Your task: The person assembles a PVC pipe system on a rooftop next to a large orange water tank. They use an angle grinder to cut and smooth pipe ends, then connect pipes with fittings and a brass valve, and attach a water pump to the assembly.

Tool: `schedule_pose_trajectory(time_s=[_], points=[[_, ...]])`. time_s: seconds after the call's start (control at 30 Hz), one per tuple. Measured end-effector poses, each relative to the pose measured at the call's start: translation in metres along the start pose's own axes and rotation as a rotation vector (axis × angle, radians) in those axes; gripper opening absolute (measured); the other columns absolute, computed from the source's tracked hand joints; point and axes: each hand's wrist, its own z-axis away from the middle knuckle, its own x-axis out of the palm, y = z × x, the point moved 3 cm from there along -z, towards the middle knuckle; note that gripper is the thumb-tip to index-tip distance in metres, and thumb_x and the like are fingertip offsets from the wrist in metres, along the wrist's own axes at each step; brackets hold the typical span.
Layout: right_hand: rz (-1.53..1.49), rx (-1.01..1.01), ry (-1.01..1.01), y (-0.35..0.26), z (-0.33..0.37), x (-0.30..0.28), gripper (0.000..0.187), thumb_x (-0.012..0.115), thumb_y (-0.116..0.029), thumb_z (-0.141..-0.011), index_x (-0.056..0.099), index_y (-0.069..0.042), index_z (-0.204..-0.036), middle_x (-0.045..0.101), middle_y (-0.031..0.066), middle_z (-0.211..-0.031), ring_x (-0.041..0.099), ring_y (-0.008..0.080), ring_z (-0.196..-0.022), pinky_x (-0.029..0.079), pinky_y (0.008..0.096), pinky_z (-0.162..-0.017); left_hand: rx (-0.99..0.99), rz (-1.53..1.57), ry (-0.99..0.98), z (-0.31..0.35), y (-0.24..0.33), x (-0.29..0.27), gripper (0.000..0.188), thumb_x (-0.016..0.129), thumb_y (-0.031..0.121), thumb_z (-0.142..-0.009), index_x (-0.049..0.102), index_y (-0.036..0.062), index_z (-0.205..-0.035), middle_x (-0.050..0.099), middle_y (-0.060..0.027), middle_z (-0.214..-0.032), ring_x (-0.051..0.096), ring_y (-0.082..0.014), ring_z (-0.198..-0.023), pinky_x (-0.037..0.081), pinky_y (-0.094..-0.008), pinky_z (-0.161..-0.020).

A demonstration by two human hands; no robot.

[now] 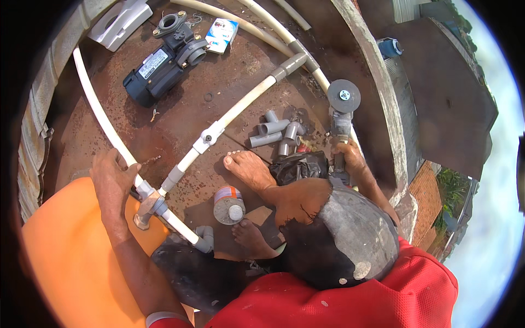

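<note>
My left hand (pixel 114 177) is at the left, its fingers and thumb closed about a long white pipe (pixel 94 106) just above a grey joint. Below that hand a blue-handled valve (pixel 159 205) sits on the pipe, beside a big orange tank (pixel 71 235). In my right hand (pixel 353 157) is an angle grinder (pixel 341 127), gripped by its body, with its dark disc (pixel 353 103) pointing away from me. Whether the disc spins I cannot tell. Between my bare feet and the tank stands a tin (pixel 227 205) with a white cap.
A dark water pump (pixel 158 68) lies at the far left by a small box (pixel 221 35) and white foam packing (pixel 119 24). Loose grey pipe fittings (pixel 269 131) and a black plastic bag (pixel 301 167) lie near my foot. A raised concrete edge (pixel 377 82) runs along the right.
</note>
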Motion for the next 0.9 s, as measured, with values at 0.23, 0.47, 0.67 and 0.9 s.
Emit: schedule_pose_trajectory(time_s=[0.23, 0.47, 0.67, 0.9], points=[[0.114, -0.022, -0.012, -0.004, 0.007, -0.025, 0.027, 0.069, -0.006, -0.08, 0.062, 0.0, -0.105, 0.068, 0.011, -0.082, 0.068, 0.0237, -0.066, 0.057, 0.0376, -0.061, 0.048, 0.006, -0.039, -0.003, 0.014, 0.005, 0.034, 0.093, 0.009, -0.069, 0.062, -0.0027, -0.075, 0.065, -0.02, -0.085, 0.06, -0.0429, -0.086, 0.05, -0.053, -0.08], [0.319, 0.041, -0.157, -0.002, -0.004, -0.026, 0.033, 0.07, -0.007, -0.077, 0.065, 0.0, -0.109, 0.07, 0.01, -0.088, 0.069, 0.0222, -0.075, 0.057, 0.0364, -0.069, 0.031, 0.077, -0.097, -0.004, 0.014, 0.0, 0.011, 0.075, -0.001, -0.072, 0.066, -0.0081, -0.072, 0.067, -0.0261, -0.082, 0.062, -0.0471, -0.087, 0.051, -0.0557, -0.083], [0.371, 0.134, -0.132, 0.016, -0.019, -0.033, 0.044, 0.07, -0.007, -0.076, 0.068, -0.003, -0.12, 0.071, 0.0086, -0.091, 0.068, 0.0216, -0.076, 0.059, 0.0373, -0.072, -0.021, 0.201, -0.046, -0.006, 0.02, -0.013, 0.007, 0.072, -0.002, -0.076, 0.067, -0.0052, -0.073, 0.067, -0.0226, -0.084, 0.062, -0.0425, -0.094, 0.05, -0.0521, -0.089], [0.442, 0.172, -0.099, 0.047, -0.034, -0.061, 0.045, 0.069, -0.005, -0.079, 0.068, -0.002, -0.124, 0.072, 0.0067, -0.093, 0.069, 0.0204, -0.08, 0.059, 0.0369, -0.073, 0.143, 0.225, 0.105, -0.008, 0.02, -0.014, 0.007, 0.076, 0.003, -0.09, 0.072, -0.0015, -0.093, 0.07, -0.0186, -0.1, 0.061, -0.0397, -0.103, 0.049, -0.051, -0.096]])
